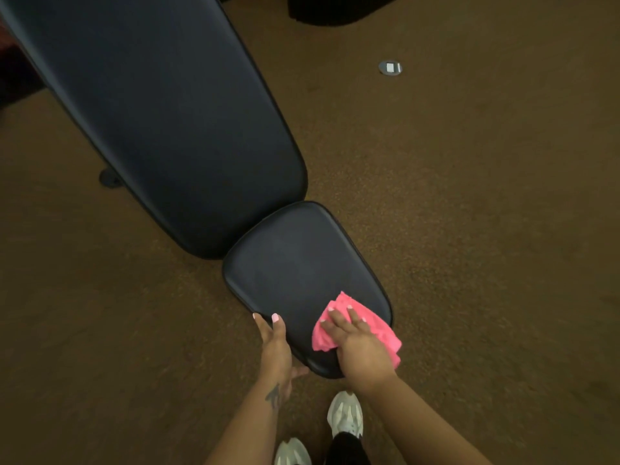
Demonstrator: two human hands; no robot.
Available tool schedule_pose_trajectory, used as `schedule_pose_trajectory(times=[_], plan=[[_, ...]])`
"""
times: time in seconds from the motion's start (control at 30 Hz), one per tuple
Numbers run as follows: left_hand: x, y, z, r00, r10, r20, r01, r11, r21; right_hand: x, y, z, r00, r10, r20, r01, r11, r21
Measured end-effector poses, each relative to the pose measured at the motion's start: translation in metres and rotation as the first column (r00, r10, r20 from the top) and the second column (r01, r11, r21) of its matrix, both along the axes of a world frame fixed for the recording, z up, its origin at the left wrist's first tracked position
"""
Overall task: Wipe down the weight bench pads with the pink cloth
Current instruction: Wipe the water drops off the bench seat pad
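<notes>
The black weight bench runs from upper left to lower middle, with a long back pad [161, 112] and a smaller seat pad [288, 263] nearest me. A crumpled pink cloth [339, 308] lies on the near right corner of the seat pad. My right hand [359, 344] presses flat on the cloth with straight fingers. My left hand [276, 347] rests along the seat pad's near left edge, fingers straight against the rim and thumb under the front edge.
Brown speckled carpet [469, 229] surrounds the bench. A round metal floor outlet [390, 67] sits to the upper right. A bench foot [110, 177] shows at the left. My two light sneakers [345, 414] stand just below the seat pad. Dark equipment [342, 10] at the top.
</notes>
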State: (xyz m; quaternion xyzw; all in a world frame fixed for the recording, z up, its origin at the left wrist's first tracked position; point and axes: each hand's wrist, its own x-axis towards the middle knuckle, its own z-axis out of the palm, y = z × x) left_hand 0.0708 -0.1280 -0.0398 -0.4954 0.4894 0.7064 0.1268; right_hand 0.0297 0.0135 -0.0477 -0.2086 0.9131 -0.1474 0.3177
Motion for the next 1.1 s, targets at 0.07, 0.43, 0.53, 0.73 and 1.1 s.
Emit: schedule_pose_trajectory(times=[0.07,0.43,0.53,0.73,1.1], plan=[[0.000,0.000,0.000,1.000,-0.003,-0.001,0.003,1.000,0.000,0.011,0.007,-0.007,0.997,0.073,-0.018,-0.073,0.997,-0.022],[-0.004,-0.001,-0.003,0.998,-0.035,0.047,0.036,0.999,-0.014,-0.031,0.034,-0.007,0.997,-0.055,-0.046,0.056,0.998,0.012],[-0.004,0.000,-0.003,0.997,-0.046,0.068,0.049,0.998,-0.035,-0.037,0.019,-0.010,0.997,-0.072,-0.042,0.071,0.997,-0.014],[-0.006,0.001,-0.004,0.993,-0.061,0.102,0.067,0.996,-0.064,-0.023,0.032,-0.005,0.994,0.103,-0.032,-0.104,0.994,-0.021],[-0.011,0.001,-0.001,0.984,-0.084,0.159,0.101,0.990,-0.098,-0.062,0.016,-0.007,0.995,-0.084,-0.052,0.084,0.996,0.007]])
